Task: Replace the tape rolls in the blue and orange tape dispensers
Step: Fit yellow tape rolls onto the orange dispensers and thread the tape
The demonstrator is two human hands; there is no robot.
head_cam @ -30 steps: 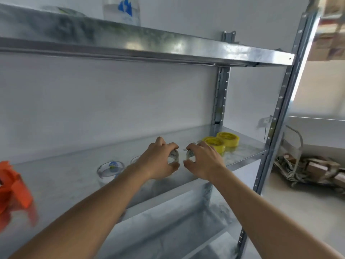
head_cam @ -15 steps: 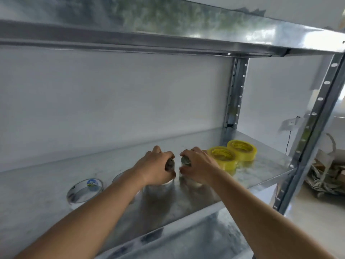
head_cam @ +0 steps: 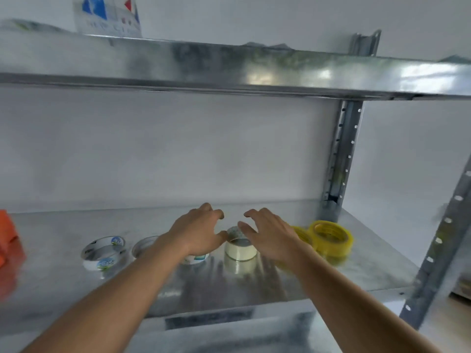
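Both hands hover with fingers spread and gripping nothing, the left hand (head_cam: 197, 233) and right hand (head_cam: 267, 234) flanking a clear tape roll (head_cam: 240, 247) standing on the metal shelf (head_cam: 280, 278), seemingly poised to pick replacements.

Soft, even daylight fills the scene, brighter toward the right. Glare streaks the upper shelf's front edge (head_cam: 318, 75) and the lower shelf (head_cam: 254, 281) mirrors hazy reflections. Motion blur smears the yellow tape rolls (head_cam: 328, 236) and the orange object (head_cam: 7, 238) at left. Wide-angle distortion bends the upright (head_cam: 438, 245) at the right edge.
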